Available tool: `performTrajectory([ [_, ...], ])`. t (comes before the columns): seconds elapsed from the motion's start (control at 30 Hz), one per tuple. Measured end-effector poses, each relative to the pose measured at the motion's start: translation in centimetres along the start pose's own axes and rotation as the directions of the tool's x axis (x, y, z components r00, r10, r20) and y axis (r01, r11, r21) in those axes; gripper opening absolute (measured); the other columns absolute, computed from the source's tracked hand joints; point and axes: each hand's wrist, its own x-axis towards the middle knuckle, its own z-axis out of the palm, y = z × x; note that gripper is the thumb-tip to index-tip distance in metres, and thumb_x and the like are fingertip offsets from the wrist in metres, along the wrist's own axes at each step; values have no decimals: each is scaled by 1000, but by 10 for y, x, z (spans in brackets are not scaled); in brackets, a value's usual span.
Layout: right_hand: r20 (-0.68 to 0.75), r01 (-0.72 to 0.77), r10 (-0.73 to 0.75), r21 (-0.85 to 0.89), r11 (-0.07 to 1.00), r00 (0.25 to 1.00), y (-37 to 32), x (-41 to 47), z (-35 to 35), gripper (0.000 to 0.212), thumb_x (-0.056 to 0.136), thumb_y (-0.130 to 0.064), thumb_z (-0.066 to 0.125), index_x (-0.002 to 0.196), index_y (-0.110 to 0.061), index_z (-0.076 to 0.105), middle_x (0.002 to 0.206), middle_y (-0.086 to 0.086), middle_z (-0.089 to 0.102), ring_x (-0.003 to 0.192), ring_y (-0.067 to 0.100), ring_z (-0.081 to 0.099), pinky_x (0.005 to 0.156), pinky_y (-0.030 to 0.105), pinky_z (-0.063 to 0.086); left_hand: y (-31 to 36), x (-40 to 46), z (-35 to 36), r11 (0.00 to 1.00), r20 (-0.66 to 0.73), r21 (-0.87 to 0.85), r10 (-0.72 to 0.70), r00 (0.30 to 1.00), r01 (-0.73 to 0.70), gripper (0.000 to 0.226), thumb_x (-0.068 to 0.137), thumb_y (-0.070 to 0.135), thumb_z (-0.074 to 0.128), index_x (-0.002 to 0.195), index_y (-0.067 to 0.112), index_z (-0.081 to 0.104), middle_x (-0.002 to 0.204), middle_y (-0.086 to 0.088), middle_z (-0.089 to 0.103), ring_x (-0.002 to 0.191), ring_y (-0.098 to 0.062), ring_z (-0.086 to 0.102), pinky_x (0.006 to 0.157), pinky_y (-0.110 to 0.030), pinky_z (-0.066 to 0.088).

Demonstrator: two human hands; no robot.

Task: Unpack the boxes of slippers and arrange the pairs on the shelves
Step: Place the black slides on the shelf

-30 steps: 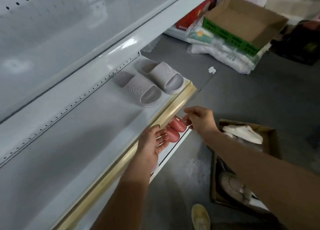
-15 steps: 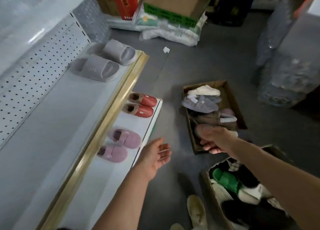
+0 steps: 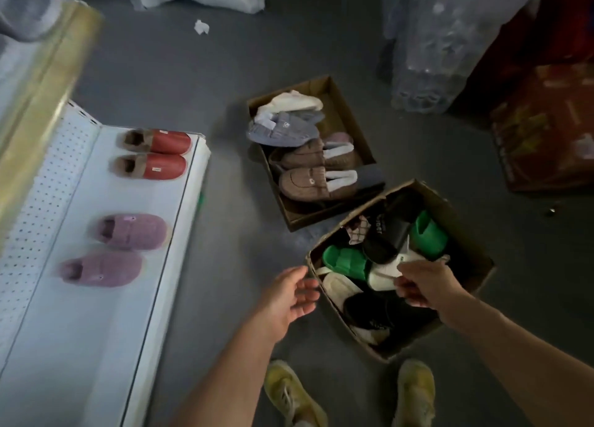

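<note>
Over the near box (image 3: 475,275), right hand (image 3: 424,285) seemingly pinches white slipper (image 3: 382,274); left hand (image 3: 286,298) released.

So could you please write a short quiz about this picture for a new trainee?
1. True or false: the red slippers stand on the lower shelf.
2. Which pair lies nearer the person on that shelf? A) purple slippers B) green slippers
3. Over which box is the right hand?

Key
1. True.
2. A; the green ones are in the near box.
3. The near box, not the far box; the left hand is open beside it.
</note>
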Motion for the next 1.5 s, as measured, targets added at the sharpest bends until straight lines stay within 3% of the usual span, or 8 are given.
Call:
performTrajectory([
  [0.37, 71, -215, 219, -56, 975, 973, 107, 107, -92, 14, 95, -11, 54, 94, -2, 63, 72, 13, 61, 57, 21, 54, 54, 27, 40, -115, 89, 123, 989, -76, 65, -125, 989, 130, 23, 101, 26, 53, 121, 15, 59, 95, -6, 71, 76, -19, 66, 66, -32, 54],
  [0.57, 98, -18, 47, -275, 961, 994, 119, 183, -116, 19, 94, -6, 52, 109, -5, 64, 84, 10, 62, 66, 20, 57, 58, 30, 47, -139, 136, 177, 987, -93, -33, -162, 982, 160, 22, 104, 24, 48, 121, 14, 56, 102, -10, 68, 88, -23, 65, 75, -35, 54],
  [0.8, 180, 485, -466, -527, 698, 866, 54, 260, -68, 62, 87, -4, 49, 146, -16, 32, 145, 7, 38, 130, 26, 41, 107, 35, 35, -145, 176, 180, 989, -81, -87, -127, 989, 120, 26, 104, 25, 48, 126, 15, 58, 108, -10, 70, 96, -24, 67, 73, -34, 55],
  [0.93, 274, 489, -469, -758, 433, 840, 32, 300, -35, 78, 86, -19, 57, 151, -12, 16, 151, 10, 27, 137, 33, 25, 113, 45, 27, -148, 199, 168, 996, -95, -34, -85, 992, 82, 23, 103, 26, 50, 122, 17, 59, 105, -8, 71, 94, -22, 68, 73, -33, 55],
  [1.07, 225, 365, -532, -915, 174, 816, 33, 300, -35, 50, 83, -26, 63, 128, -10, 46, 130, 13, 51, 125, 33, 36, 99, 43, 36, -155, 213, 160, 998, -110, -8, -66, 992, 66, 18, 103, 25, 49, 117, 19, 60, 102, -6, 71, 92, -21, 68, 73, -32, 55],
  [1.17, 195, 443, -531, -806, 392, 825, 52, 287, -45, 22, 86, -31, 64, 94, -12, 57, 103, 12, 60, 109, 32, 50, 88, 37, 39, -161, 207, 159, 998, -114, -2, -61, 992, 61, 13, 103, 25, 50, 110, 22, 61, 100, -6, 72, 91, -21, 69, 72, -32, 54],
  [1.3, -14, 433, -464, -340, 835, 885, 79, 256, -55, 31, 87, -27, 67, 69, -9, 49, 65, 7, 49, 64, 21, 50, 62, 33, 41, -166, 194, 160, 999, -112, 45, -16, 994, 21, 12, 102, 20, 50, 105, 24, 62, 98, -6, 71, 87, -20, 68, 74, -33, 56],
  [1.5, -147, 265, -238, 201, 943, 960, 106, 225, -57, 26, 87, -22, 68, 69, -12, 53, 74, 11, 58, 77, 23, 58, 81, 46, 53, -177, 175, 171, 1000, -75, -7, -4, 997, 4, 17, 103, 15, 49, 112, 20, 63, 97, -7, 70, 86, -20, 66, 79, -34, 56],
])
